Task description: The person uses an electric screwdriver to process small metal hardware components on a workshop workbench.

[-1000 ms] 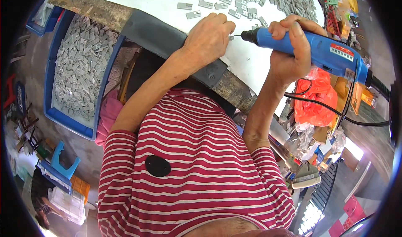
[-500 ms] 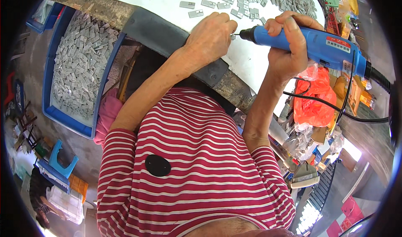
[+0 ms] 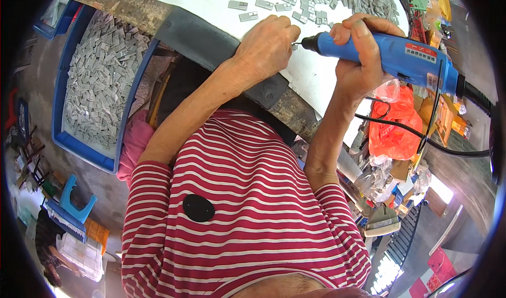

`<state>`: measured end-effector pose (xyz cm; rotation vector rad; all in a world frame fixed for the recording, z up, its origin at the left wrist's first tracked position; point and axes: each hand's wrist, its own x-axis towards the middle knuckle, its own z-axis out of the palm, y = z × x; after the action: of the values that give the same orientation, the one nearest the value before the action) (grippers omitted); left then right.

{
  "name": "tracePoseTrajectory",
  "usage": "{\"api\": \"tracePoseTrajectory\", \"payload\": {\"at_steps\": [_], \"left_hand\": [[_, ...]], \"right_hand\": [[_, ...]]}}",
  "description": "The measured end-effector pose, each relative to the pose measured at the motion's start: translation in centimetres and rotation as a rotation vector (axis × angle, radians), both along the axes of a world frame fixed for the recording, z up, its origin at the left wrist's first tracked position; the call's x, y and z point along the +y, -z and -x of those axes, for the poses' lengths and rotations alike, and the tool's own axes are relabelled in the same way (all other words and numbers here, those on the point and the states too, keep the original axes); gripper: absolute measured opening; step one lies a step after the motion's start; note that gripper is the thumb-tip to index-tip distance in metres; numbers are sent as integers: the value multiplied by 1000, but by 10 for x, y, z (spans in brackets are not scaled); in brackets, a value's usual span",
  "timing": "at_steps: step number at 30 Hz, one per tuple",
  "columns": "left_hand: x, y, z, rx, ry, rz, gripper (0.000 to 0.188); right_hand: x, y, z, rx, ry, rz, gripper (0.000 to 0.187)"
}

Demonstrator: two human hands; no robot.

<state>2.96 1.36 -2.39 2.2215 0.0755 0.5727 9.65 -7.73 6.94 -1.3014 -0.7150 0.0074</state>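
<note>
Against the frame half a second earlier, little has changed: both hands sit at the same spot at the near edge of the white tabletop (image 3: pixel 211 3), and the tool's tip remains pressed toward the left hand's fingertips; the tool's body lies at much the same slant, nose to the left. The right hand (image 3: pixel 361 55) is closed around the front of the blue plastic handheld electric screwdriver (image 3: pixel 387 55), fingers wrapped over the barrel just behind its black nose. The black power cord (image 3: pixel 421 140) leaves the tool's rear and loops down past an orange plastic bag (image 3: pixel 392 124). The left hand (image 3: pixel 266 47) is curled, fingertips pinched on a small grey metal part (image 3: pixel 295 46) that rests on the tabletop right at the driver's tip; the part is mostly hidden by the fingers and its shape cannot be told. Loose flat grey rectangular pieces (image 3: pixel 247 16) lie scattered on the tabletop beyond the hands, thickening to a heap toward the far right. To the person's left, below the table edge, a blue plastic crate (image 3: pixel 84 150) is filled with similar grey pieces.
</note>
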Motion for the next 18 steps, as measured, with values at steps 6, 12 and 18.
{"api": "tracePoseTrajectory", "payload": {"at_steps": [6, 12, 18], "left_hand": [[2, 0, -1, 5, 4, 16, 10], [3, -8, -1, 83, 18, 25, 6], [3, -8, -3, 120, 10, 26, 6]], "right_hand": [[5, 0, 4, -37, 31, 36, 18], [7, 1, 1, 13, -70, 55, 19], [5, 2, -3, -35, -149, 62, 20]]}}
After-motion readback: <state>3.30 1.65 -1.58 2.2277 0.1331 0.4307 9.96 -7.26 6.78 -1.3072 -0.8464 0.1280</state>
